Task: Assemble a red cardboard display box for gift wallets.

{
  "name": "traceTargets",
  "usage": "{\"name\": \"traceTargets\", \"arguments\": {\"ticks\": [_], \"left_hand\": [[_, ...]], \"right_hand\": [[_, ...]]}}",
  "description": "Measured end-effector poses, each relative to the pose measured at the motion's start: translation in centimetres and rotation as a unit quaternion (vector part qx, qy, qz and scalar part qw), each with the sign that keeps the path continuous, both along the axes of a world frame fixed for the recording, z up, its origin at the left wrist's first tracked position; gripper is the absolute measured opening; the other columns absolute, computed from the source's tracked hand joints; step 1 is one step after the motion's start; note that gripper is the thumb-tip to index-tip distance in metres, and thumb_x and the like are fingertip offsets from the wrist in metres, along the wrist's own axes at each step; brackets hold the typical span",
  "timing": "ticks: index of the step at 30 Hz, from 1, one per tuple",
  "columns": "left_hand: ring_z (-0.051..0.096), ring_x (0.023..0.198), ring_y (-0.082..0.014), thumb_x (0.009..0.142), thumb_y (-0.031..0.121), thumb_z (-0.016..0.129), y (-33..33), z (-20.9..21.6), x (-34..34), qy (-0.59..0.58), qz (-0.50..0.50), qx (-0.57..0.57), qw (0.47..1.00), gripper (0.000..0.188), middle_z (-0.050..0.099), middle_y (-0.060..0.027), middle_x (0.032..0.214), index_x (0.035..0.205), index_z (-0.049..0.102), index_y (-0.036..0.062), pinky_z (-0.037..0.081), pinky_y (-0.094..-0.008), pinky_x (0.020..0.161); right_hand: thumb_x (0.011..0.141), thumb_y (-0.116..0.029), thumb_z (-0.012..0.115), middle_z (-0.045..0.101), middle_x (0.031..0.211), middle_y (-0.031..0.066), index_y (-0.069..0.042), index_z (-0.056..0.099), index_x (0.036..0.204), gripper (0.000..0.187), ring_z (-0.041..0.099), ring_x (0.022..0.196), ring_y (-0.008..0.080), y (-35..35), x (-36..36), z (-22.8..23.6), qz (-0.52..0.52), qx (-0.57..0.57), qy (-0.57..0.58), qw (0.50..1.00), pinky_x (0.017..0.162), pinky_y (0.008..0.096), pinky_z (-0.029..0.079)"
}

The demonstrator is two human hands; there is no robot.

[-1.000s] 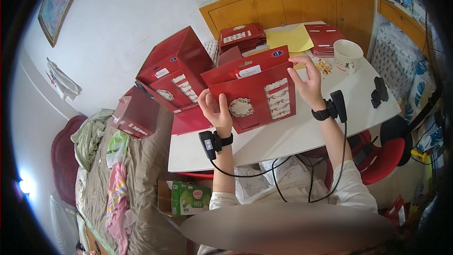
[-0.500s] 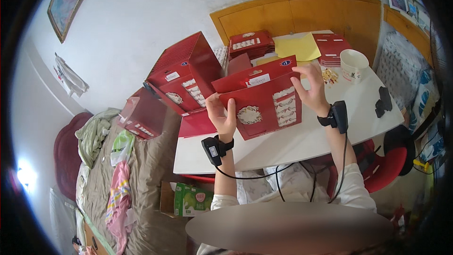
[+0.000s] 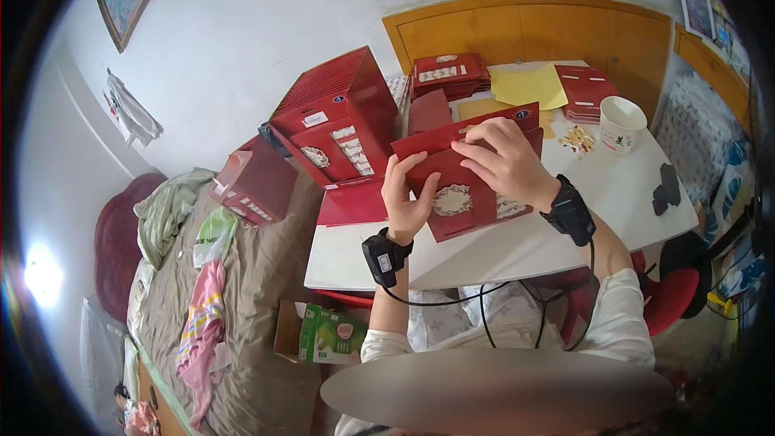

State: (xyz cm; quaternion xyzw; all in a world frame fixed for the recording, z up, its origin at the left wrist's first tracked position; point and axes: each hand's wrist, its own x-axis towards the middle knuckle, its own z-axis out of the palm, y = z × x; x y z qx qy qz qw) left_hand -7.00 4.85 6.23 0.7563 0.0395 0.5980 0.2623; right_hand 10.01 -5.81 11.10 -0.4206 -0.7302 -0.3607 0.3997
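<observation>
We see the red folder (image 3: 480,211) roughly upright over the near part of the white tabletop (image 3: 476,262), its broad face toward us, a wreath print and pale bow prints on it; its back panel rises above the front one. We cannot tell whether its lower edge touches the tabletop.

Taking the folder as the middle of our dial, we find the left hand (image 3: 410,198) at nine o'clock, grasping the folder's left edge, thumb in front. The right hand (image 3: 508,163) is at one o'clock, its fingers bent over the front panel's upper part; we cannot tell whether they pinch the card or only touch it. We note a black wristband (image 3: 571,210) on the right wrist and a similar strap (image 3: 386,257) on the left.

At ten o'clock we see a tall stack (image 3: 335,125) of red folders, and at nine a flat red sheet (image 3: 355,202) just beside the left hand. Near twelve lies a low pile (image 3: 446,71); at one, a yellow sheet (image 3: 533,85). At two we see small bits (image 3: 576,140) near a white cup (image 3: 621,131), and at three a black object (image 3: 666,187). Farther out, we see a bed (image 3: 266,315) at eight and a green box (image 3: 333,337) between seven and eight.
</observation>
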Motion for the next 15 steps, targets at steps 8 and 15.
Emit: {"name": "traceTargets", "arguments": {"ticks": [8, 15], "left_hand": [[0.056, 0.090, -0.0187, 0.071, -0.004, 0.073, -0.2, 0.3, -0.7, 0.041, 0.007, 0.015, 0.999, 0.041, 0.054, -0.0123, 0.103, 0.107, 0.055, 0.0001, 0.046, -0.0268, 0.074], [0.057, 0.079, -0.0177, 0.069, -0.002, 0.075, -0.9, 0.3, -0.2, 0.035, 0.072, 0.087, 0.993, 0.042, 0.061, -0.0081, 0.101, 0.106, 0.055, 0.0023, 0.043, -0.0324, 0.091]], "right_hand": [[0.074, -0.006, 0.068, 0.052, 0.093, 0.0067, -0.004, 0.061, 0.091, 0.018, 0.053, 0.087, 0.0268, -0.5, -0.6, 0.5, 0.065, -0.050, 0.086, 0.993, 0.075, 0.0353, 0.046], [0.080, -0.011, 0.062, 0.059, 0.077, 0.0093, -0.004, 0.055, 0.079, 0.010, 0.059, 0.071, 0.0304, 0.5, -2.5, 2.7, 0.075, -0.177, 0.160, 0.968, 0.062, 0.0385, 0.047]]}}
